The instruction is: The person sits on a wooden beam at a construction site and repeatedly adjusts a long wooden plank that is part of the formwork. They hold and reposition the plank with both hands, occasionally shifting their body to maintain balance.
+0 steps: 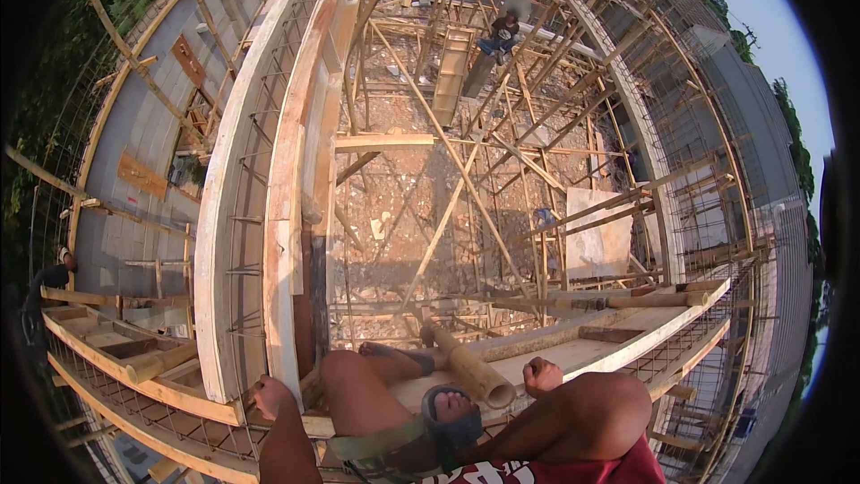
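Two hands near long wooden boards, high up on a building site.
The left grip (271, 397) is by the near end of a long wooden trough (219, 242); I can't tell if it pinches the wood. The trough stretches away ahead of it, pale and dusty, with thin dark metal rods (246, 218) inside. The right grip (542, 378) is curled like a fist, just right of a fat, round, hollow tan bamboo pole (475, 372).

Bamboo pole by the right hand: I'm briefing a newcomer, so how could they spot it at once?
Start with the long timber formwork rising rightward from the lower middle. At its near end, the thick bamboo pole shows between the sandal and the right hand. Unlike the flat boards nearby, it is round, with a hollow end facing the camera.
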`<state>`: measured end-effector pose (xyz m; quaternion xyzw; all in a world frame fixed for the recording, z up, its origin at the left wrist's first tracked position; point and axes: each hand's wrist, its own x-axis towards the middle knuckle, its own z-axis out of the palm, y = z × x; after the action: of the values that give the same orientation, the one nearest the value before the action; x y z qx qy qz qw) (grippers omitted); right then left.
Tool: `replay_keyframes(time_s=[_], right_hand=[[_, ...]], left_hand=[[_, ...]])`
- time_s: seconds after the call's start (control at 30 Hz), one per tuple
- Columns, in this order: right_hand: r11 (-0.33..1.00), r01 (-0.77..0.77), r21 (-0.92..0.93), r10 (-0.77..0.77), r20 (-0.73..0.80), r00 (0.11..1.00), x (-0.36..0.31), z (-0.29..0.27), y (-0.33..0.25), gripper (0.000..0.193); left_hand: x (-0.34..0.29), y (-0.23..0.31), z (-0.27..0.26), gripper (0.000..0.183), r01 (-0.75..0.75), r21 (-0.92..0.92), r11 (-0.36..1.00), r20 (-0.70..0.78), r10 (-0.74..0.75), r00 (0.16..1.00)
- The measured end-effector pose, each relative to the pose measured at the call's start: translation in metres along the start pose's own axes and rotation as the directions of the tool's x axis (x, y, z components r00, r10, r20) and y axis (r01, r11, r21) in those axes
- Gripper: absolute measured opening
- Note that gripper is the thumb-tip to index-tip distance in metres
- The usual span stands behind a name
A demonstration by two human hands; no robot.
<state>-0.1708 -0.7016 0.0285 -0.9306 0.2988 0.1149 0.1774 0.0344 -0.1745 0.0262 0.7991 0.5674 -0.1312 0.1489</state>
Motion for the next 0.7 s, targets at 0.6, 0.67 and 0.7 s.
replay_keyframes(time_s=[0.6,0.67,0.7], right_hand=[[1.000,0.012,0.027,-0.011,-0.037,0.999,-0.0026,0.0033,0.0020,0.017],[1.000,0.011,0.023,-0.011,-0.028,1.000,-0.0024,0.0024,0.0021,0.017],[1.000,0.011,0.020,-0.011,-0.023,1.000,-0.0021,0.0018,0.0022,0.017]], left_hand=[[0.0013,-0.0004,-0.0005,0.053,0.033,0.053,0.998,-0.021,-0.032,0.999],[0.0002,-0.0004,-0.0004,0.053,0.020,0.042,0.999,-0.015,-0.019,1.000],[-0.0009,0.0011,-0.0016,0.053,0.019,0.036,0.999,-0.006,-0.018,1.000]])
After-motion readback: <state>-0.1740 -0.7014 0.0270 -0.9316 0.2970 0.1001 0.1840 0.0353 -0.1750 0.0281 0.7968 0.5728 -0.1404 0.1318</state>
